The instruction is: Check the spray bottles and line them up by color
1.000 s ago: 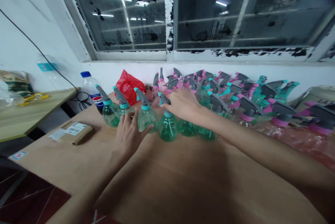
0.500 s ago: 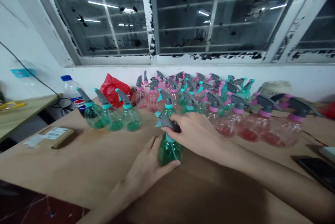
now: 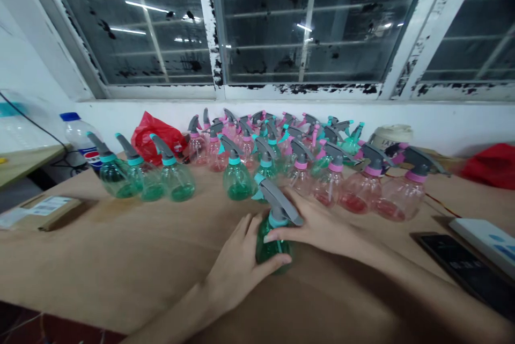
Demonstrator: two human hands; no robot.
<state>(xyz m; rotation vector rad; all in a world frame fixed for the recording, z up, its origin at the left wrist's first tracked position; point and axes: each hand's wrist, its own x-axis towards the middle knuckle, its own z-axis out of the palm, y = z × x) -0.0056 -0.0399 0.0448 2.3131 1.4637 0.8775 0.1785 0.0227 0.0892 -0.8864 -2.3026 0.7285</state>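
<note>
A green spray bottle [image 3: 277, 246] with a grey trigger head and a turquoise collar stands in front of me, its head leaning to the left. My left hand [image 3: 240, 259] wraps round the lower left of its body, thumb across the front. From the right, my right hand [image 3: 316, 224] grips it just below the collar with the thumb in front; its other fingers are partly hidden behind the head. Just behind stands another green spray bottle [image 3: 237, 178], and a pink spray bottle [image 3: 328, 185] is in the row to the right.
Several green and pink spray bottles crowd the back by the wall. On the left are a cola bottle [image 3: 89, 155], a red plastic bag [image 3: 156, 137] and a small cardboard package [image 3: 44, 212]. A phone [image 3: 462, 263] and a white box [image 3: 488, 239] lie at the right.
My right hand has moved from the trigger head down to the bottle's neck, leaving the head uncovered. My left hand stays round the body. The view has shifted to the right.
</note>
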